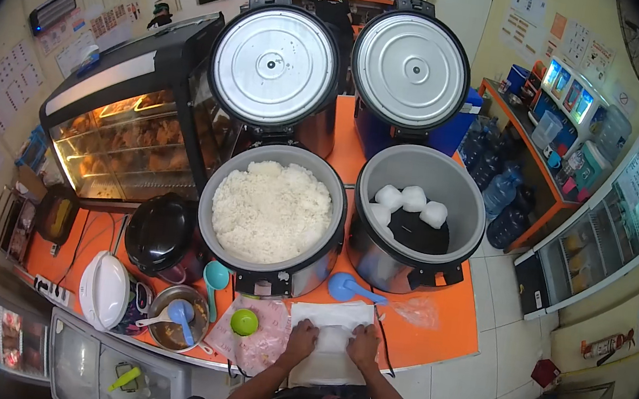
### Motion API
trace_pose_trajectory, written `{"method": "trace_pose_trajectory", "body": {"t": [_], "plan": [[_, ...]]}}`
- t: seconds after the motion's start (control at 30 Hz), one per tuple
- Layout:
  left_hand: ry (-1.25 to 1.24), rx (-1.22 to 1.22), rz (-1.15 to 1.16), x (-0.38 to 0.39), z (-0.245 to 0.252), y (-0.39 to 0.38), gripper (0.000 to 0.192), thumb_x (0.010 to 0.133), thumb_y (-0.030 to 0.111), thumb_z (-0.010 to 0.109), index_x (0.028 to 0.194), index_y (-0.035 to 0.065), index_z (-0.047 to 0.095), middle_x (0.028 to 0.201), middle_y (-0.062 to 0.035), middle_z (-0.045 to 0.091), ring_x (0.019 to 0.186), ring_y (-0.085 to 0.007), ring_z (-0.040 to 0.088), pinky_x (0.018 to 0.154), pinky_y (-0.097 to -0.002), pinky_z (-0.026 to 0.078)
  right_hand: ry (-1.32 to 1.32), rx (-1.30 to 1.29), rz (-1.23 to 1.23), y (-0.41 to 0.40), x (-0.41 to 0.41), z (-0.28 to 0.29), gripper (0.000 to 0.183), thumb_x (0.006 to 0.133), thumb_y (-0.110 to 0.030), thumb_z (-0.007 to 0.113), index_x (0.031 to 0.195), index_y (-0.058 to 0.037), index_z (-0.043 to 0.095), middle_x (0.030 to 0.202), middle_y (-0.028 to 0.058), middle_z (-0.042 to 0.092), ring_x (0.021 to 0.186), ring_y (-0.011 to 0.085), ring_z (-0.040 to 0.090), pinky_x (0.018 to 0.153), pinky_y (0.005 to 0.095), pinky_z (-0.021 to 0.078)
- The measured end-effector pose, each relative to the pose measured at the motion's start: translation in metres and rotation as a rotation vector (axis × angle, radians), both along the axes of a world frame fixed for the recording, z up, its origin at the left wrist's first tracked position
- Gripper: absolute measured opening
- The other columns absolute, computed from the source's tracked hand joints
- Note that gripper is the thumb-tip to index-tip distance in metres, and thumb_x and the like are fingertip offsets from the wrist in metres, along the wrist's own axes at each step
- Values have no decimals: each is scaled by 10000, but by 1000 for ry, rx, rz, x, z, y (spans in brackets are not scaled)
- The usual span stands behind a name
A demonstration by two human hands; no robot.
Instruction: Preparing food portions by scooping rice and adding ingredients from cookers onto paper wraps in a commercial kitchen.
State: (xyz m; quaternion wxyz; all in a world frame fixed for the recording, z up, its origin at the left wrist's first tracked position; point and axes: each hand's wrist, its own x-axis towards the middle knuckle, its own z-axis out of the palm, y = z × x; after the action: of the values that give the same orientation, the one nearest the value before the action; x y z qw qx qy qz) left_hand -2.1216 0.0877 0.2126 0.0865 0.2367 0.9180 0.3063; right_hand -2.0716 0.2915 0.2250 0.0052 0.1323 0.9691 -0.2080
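My left hand and my right hand grip the two sides of white wrapping paper at the counter's front edge. Between them the paper lies over a pale lump, its contents hidden. Behind my hands stands an open rice cooker heaped with white rice. The open cooker to its right holds several white wrapped bundles on a black surface. A blue scoop lies between the cookers and the paper. Left of my left hand, a green cup sits on pink printed paper.
A steel bowl with liquid and ladles, a teal ladle, a white-lidded pot and a black-lidded cooker stand left. Crumpled clear plastic lies right. A lit food warmer stands back left. A person is at the back.
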Motion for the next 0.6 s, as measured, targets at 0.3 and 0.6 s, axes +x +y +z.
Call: {"method": "trace_pose_trajectory", "body": {"t": [0.3, 0.6], "plan": [[153, 7, -99, 35, 9, -19, 323, 746, 177, 615, 1042, 47, 633, 1073, -106, 587, 1051, -312, 524, 863, -471, 427, 338, -145, 327, 18, 31, -29, 218, 724, -114, 655, 924, -36, 621, 908, 115, 566, 874, 321, 558, 745, 412, 452], [277, -43, -234, 40, -4, -32, 332, 785, 139, 544, 1099, 46, 599, 1154, -99, 567, 1128, -279, 487, 937, -445, 393, 335, -50, 612, 31, 40, 12, 348, 764, -137, 643, 1089, -32, 578, 1038, 152, 580, 937, 326, 553, 823, 429, 458]]}}
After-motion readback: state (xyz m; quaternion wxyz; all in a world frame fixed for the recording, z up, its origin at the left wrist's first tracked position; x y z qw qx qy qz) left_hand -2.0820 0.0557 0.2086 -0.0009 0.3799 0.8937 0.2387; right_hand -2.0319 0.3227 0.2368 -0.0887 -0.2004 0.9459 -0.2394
